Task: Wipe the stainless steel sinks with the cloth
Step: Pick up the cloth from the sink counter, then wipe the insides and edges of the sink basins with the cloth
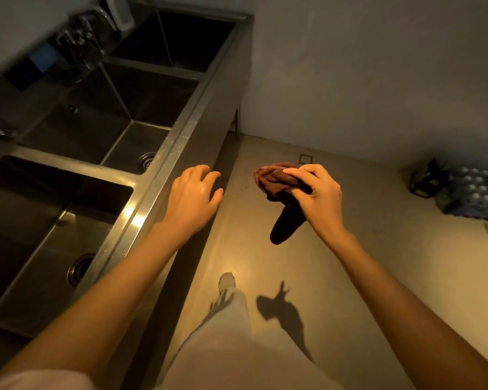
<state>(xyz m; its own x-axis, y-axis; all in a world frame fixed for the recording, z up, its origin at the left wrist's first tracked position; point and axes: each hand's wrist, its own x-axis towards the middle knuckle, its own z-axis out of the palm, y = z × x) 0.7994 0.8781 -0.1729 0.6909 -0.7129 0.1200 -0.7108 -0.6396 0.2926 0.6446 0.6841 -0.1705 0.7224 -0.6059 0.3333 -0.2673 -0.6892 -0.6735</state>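
Note:
A stainless steel unit with three sink basins runs along the left; its front rim is lit in places. The near basin and the middle basin each show a round drain. The far basin is dark. My right hand grips a bunched brown cloth in the air over the floor, right of the sinks, with one end hanging down. My left hand hovers by the front rim with fingers spread and relaxed, holding nothing.
Taps and dark fittings sit along the back of the sinks. A pack of bottles and a dark bag lie on the floor at the right. My leg and shoe stand on the concrete floor beside the unit.

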